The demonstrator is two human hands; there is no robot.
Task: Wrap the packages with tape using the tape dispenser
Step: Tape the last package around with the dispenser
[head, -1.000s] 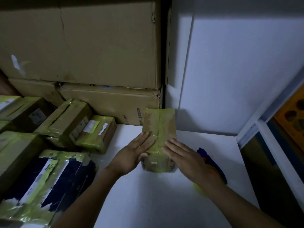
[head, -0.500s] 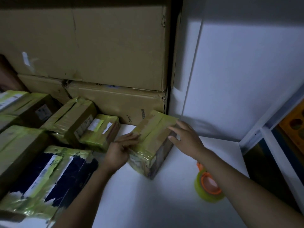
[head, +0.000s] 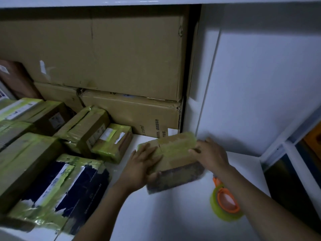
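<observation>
A small cardboard package partly wrapped in yellowish tape lies tilted on the white table, its dark side facing me. My left hand holds its left end, fingers over the top and thumb under the near edge. At the package's right end, my right hand grips it with curled fingers. The tape dispenser, an orange handle in a yellow-green tape roll, lies on the table to the right, under my right forearm.
Several taped packages crowd the table's left side, with a dark blue one nearest. Large cardboard boxes are stacked behind. A white wall stands at the right, and a white frame edges the table.
The package has been turned from lengthwise to crosswise and its dark side tipped toward me. Both hands shifted to its ends. The camera view moved upward.
</observation>
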